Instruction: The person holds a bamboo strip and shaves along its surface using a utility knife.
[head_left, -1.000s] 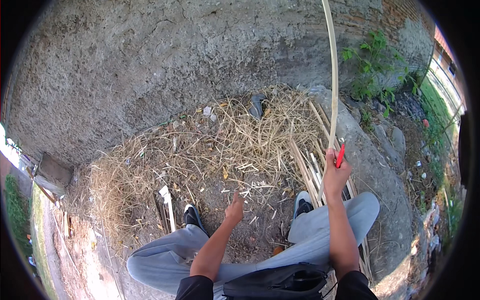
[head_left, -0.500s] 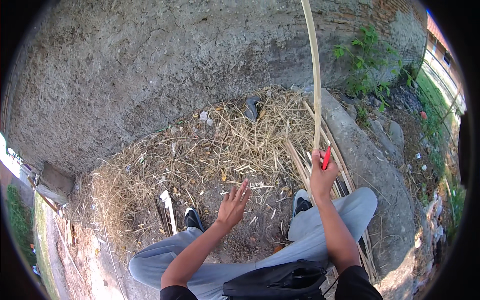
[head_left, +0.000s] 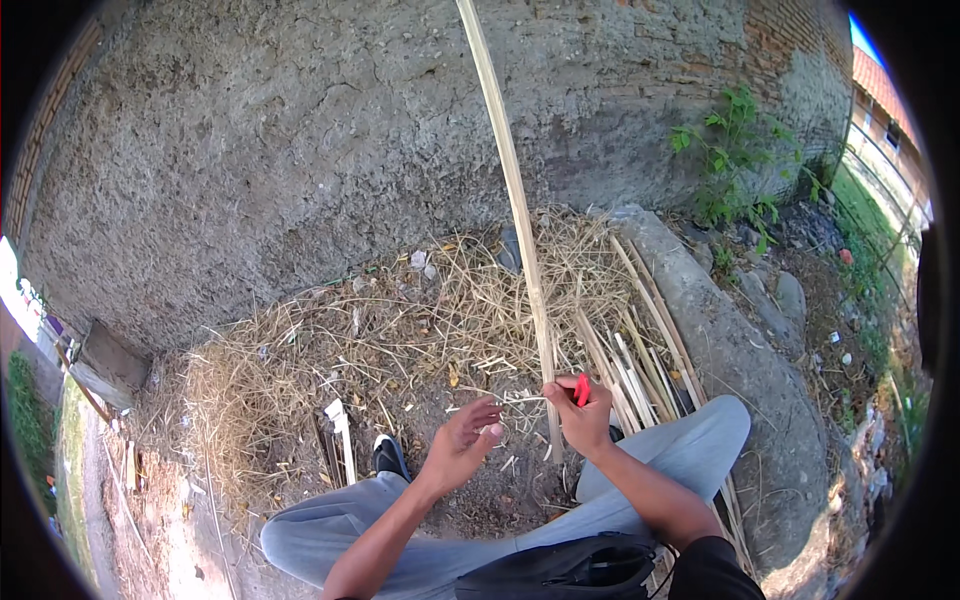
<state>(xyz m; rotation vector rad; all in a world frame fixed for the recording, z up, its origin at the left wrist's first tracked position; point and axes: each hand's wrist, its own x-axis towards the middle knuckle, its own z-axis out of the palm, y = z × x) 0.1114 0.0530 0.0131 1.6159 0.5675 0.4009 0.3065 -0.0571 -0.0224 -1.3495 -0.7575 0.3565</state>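
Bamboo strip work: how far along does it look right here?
Done: shavings litter the ground, and finished strips lie stacked at the right. In hand: the right hand grips a long bamboo strip with a red-handled tool; the left hand reaches toward it. What remains cannot be told.

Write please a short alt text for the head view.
A seated person's right hand holds a long bamboo strip and a red tool; the left hand reaches toward it, above dry straw beside a rough wall.

bamboo strip (head_left: 510, 190) top cut off, red tool (head_left: 581, 390) mostly hidden
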